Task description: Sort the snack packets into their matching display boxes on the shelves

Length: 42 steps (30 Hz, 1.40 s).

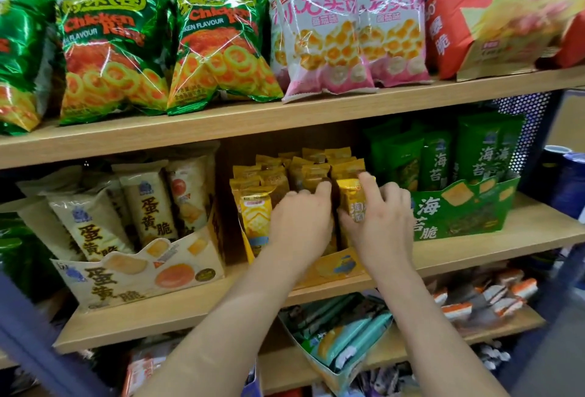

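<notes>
I see both hands at the yellow box (335, 266), which stands on the middle shelf (190, 311) between a cream box (142, 273) and a green box (459, 213). The right hand (380, 222) pinches a yellow packet (351, 203) between thumb and forefinger. It holds that packet upright at the right end of the box's front row, just beside the green box. The left hand (300, 222) reaches into the same box with its fingers bent over the tops of the other yellow packets (316, 168). I cannot tell whether it grips one or only presses against them. The two hands are nearly touching, with only the held packet showing between them. One more upright yellow packet is at the front left corner of the box, touching the left hand's outer edge.

The cream box holds tall cream packets (148, 206) leaning at mixed angles, and the green box holds upright green packets (481, 149). On the top shelf (221, 124) there are green ring-snack bags (110, 51) at the left, pink and white bags (323, 38) in the middle and red bags (490, 16) at the right. On the shelf below my hands, a teal box (342, 342) sits tilted and holds teal packets. Small orange and white packets (493, 298) lie in a loose heap to its right.
</notes>
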### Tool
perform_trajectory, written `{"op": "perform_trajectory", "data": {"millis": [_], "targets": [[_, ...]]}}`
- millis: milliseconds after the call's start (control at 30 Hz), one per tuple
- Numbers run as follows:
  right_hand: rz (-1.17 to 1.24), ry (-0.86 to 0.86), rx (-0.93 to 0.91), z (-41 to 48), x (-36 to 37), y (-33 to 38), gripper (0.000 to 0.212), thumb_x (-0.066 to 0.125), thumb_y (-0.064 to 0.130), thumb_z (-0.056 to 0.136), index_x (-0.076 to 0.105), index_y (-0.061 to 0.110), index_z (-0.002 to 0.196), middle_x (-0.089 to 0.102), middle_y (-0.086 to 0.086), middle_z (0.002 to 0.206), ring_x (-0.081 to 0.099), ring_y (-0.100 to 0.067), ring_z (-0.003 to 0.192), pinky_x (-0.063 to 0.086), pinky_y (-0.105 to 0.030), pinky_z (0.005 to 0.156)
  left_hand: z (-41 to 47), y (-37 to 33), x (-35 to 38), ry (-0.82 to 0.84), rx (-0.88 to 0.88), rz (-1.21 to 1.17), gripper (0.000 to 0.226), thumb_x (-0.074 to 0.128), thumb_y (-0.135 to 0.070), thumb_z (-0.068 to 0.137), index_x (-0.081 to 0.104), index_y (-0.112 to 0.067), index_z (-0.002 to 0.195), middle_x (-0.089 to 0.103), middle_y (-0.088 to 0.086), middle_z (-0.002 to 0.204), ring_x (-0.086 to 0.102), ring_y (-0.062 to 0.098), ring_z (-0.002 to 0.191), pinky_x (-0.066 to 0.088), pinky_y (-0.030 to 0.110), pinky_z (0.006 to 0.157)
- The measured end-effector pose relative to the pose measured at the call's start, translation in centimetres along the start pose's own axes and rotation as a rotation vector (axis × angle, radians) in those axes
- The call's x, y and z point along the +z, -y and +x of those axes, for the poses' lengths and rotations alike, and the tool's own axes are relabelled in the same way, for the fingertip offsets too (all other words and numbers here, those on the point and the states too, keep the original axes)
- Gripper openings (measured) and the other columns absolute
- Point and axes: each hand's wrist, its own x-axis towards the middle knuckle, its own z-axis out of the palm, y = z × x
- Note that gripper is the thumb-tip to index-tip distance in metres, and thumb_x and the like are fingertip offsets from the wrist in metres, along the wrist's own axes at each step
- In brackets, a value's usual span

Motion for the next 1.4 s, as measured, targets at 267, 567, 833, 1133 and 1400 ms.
{"op": "perform_trajectory", "data": {"millis": [267,567,833,1133,1400], "targets": [[0.195,0.178,0.018,-0.5,-1.7,-0.8,0.085,0.057,0.056,0.088,0.01,0.032,0.155,0.027,-0.016,0.146,0.03,-0.035,0.128,0.037,-0.05,0.1,-3.4,0.5,0.7,-0.067,0.076,-0.306,0.042,0.054,-0.008,0.091,0.056,-0.013,0.133,0.06,0.005,0.13,0.056,0.025,0.119,0.049,0.038,0.098],[0.52,0.012,-0.187,-7.6,-3.8,3.5,0.039,0.055,0.025,0.097,0.055,0.01,0.133,0.05,0.001,0.125,0.043,-0.012,0.117,0.028,-0.014,0.102,-18.0,8.1,0.8,-0.207,-0.438,-0.686,0.045,0.06,0.004,0.087,0.066,-0.041,0.084,0.067,-0.025,0.087,0.062,-0.009,0.083,0.044,0.004,0.07],[0.518,0.651,-0.133,-19.0,3.7,9.0,0.038,0.049,0.033,0.1,0.055,0.024,0.137,0.058,0.01,0.128,0.051,-0.009,0.12,0.04,-0.022,0.097,-30.3,18.4,8.1,0.036,-0.695,-0.431,0.042,0.06,-0.009,0.061,0.068,-0.026,0.099,0.064,0.0,0.11,0.061,0.03,0.104,0.046,0.033,0.092],[0.092,0.815,-0.306,-26.1,10.4,12.8,0.085,0.086,0.029,0.064,0.045,0.036,0.138,0.049,-0.007,0.143,0.035,-0.03,0.132,0.054,-0.052,0.082,-30.9,22.3,12.6,0.564,-0.492,-0.273,0.068,0.063,-0.017,0.089,0.033,-0.031,0.148,0.015,-0.001,0.16,0.022,0.028,0.14,0.036,0.035,0.106],[-0.008,0.726,-0.279,-27.5,12.4,13.7,0.064,0.087,0.028,0.068,0.059,0.041,0.124,0.048,-0.007,0.146,0.035,-0.03,0.134,0.049,-0.053,0.084,-30.5,24.0,10.7,0.46,-0.363,-0.422,0.047,0.056,-0.007,0.094,0.054,-0.023,0.138,0.051,-0.007,0.143,0.043,0.016,0.134,0.032,0.022,0.108]]}}
